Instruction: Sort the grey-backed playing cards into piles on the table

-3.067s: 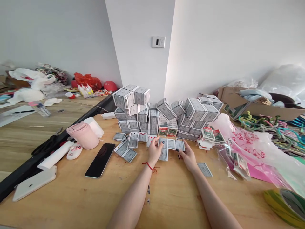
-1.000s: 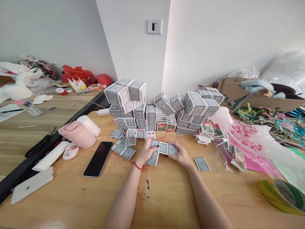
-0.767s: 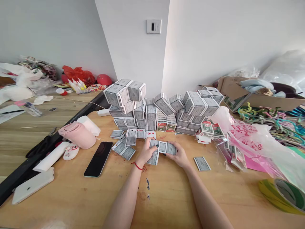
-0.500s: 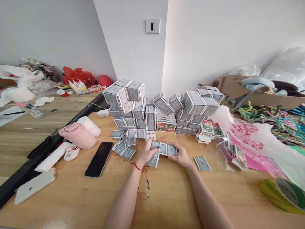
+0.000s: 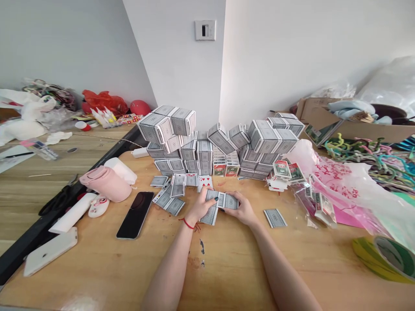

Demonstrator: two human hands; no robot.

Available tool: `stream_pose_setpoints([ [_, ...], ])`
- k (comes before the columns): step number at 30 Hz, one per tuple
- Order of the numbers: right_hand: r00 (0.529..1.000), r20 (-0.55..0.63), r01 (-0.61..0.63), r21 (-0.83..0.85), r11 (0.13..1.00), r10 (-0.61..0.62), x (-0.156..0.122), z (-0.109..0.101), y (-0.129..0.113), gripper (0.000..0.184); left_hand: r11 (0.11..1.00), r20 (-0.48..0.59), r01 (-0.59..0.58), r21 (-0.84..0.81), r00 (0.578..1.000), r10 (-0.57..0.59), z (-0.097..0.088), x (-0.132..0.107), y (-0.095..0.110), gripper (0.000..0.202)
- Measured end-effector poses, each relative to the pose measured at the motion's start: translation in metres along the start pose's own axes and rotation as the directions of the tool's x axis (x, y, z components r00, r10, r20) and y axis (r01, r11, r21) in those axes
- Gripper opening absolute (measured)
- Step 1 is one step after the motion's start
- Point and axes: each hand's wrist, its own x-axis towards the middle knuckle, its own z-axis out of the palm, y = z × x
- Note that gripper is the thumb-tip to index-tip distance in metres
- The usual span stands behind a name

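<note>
Grey-backed playing cards point(image 5: 209, 214) are pinched in my left hand point(image 5: 200, 206), its thumb lying over them. My right hand point(image 5: 244, 209) grips the outer end of a folded playing card point(image 5: 231, 200), whose inner edge meets the cards at my left thumb. How the pieces join there I cannot make out. Just beyond my left hand, a heart card point(image 5: 204, 182) lies face up. Several folded cards point(image 5: 170, 203) are spread to the left. A single card point(image 5: 275, 218) rests face down to the right. Behind my hands stand stacked blocks made of folded cards point(image 5: 205, 151).
A black phone point(image 5: 135, 216), a pink roll point(image 5: 106, 183) and a white phone point(image 5: 51, 251) lie on the left. To the right are card boxes point(image 5: 282, 169), a plastic bag point(image 5: 337, 172) and a yellow-green tape roll point(image 5: 366, 255). A wall point(image 5: 175, 56) rises behind.
My right hand has moved slightly left, bringing its folded card closer over the cards in my left hand. The view has shifted a little.
</note>
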Motion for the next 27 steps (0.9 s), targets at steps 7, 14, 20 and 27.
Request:
stream_pose_setpoints([
  [7,1.000,-0.008,-0.018,0.030,0.999,0.018,0.000,0.003,-0.002,0.051,1.000,-0.020,-0.013,-0.003,1.000,0.013,0.005,0.000,-0.006,0.030],
  [14,0.994,0.048,-0.103,0.256,0.961,0.093,0.002,0.008,-0.001,0.038,0.999,-0.130,-0.035,-0.029,0.991,0.031,0.014,0.000,-0.008,0.027],
  [20,0.997,-0.027,-0.072,0.156,0.985,0.078,0.001,0.012,0.010,0.033,0.998,-0.170,-0.050,0.048,0.984,0.058,0.020,-0.003,-0.003,0.021],
  [27,0.997,-0.062,-0.038,0.069,0.997,0.042,0.000,0.015,0.009,0.031,0.996,-0.154,-0.069,0.063,0.985,0.078,0.021,-0.002,-0.002,0.020],
])
